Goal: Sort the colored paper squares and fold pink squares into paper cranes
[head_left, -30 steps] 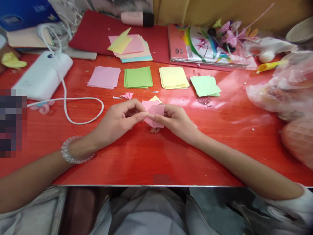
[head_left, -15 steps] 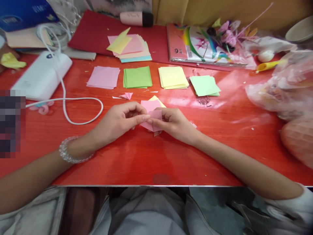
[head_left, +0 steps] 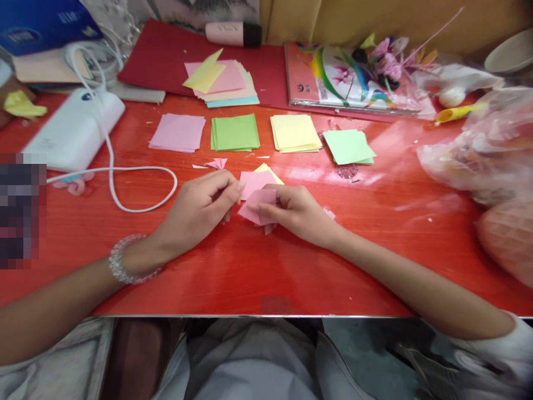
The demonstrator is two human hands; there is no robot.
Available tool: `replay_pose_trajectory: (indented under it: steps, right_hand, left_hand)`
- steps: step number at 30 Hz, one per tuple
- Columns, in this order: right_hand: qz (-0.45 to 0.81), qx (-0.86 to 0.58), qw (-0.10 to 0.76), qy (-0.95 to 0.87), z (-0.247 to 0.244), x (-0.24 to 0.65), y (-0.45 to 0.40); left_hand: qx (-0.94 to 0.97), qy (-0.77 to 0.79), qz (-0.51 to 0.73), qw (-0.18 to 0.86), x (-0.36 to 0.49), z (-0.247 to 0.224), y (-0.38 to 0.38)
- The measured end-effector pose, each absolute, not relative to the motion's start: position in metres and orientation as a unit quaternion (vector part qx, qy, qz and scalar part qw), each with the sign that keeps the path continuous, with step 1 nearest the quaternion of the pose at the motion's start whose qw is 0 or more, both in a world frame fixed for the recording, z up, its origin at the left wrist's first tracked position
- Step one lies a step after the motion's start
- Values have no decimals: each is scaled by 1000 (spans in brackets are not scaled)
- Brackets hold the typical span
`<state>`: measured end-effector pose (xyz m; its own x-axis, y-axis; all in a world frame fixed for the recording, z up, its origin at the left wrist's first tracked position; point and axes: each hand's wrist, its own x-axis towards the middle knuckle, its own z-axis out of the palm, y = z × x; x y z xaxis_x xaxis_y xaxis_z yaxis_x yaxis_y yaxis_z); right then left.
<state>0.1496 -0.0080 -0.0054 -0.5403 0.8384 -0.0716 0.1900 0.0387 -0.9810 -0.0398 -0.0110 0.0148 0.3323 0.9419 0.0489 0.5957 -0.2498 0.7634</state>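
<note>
My right hand (head_left: 293, 208) pinches a small square of pink paper (head_left: 263, 200) between thumb and fingers, its lower part angled as if creased. Left of it, my left hand (head_left: 208, 203) is curled with thumb and index fingertip together, apart from the held paper, and nothing shows in the pinch. Its fingertips are close to the left edge of another pink sheet (head_left: 253, 180) lying on the table. Under that sheet a yellow paper corner (head_left: 266, 168) sticks out. A small folded pink piece (head_left: 217, 163) lies just beyond my left hand.
Behind my hands lie stacks of mauve (head_left: 177, 132), green (head_left: 235, 132), pale yellow (head_left: 295, 133) and mint paper (head_left: 348, 146). Further back are mixed sheets (head_left: 225, 78) and a packet (head_left: 341, 75). A white power bank (head_left: 75, 130) with a cable is left; plastic bags (head_left: 466, 155) are right.
My left hand has let go of the pink paper and drawn back slightly to the left. My right hand still holds the paper in nearly the same place.
</note>
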Motion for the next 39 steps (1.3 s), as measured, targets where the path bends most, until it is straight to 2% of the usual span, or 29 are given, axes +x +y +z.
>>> replay_pose_trajectory:
  steps: [6,12,20,27,39]
  right_hand:
    - [580,-386,324,-640,-7,147,-6]
    - [552,-424,420,-582,-9,146,-9]
    - [457,-461,411,-640,-7,148,-11]
    - [460,-475,446,-603,-7,145,-15]
    - [480,-459,423,-616,-5,148,-16]
  left_hand:
    - [667,494,349,435,-36,9,-11]
    - [652,503,363,436,-35,9,-11]
    - [616,491,373,490,-35,12,-10]
    - [591,490,366,526,-35,14,-9]
    - [533,489,375,579,-34,11,-6]
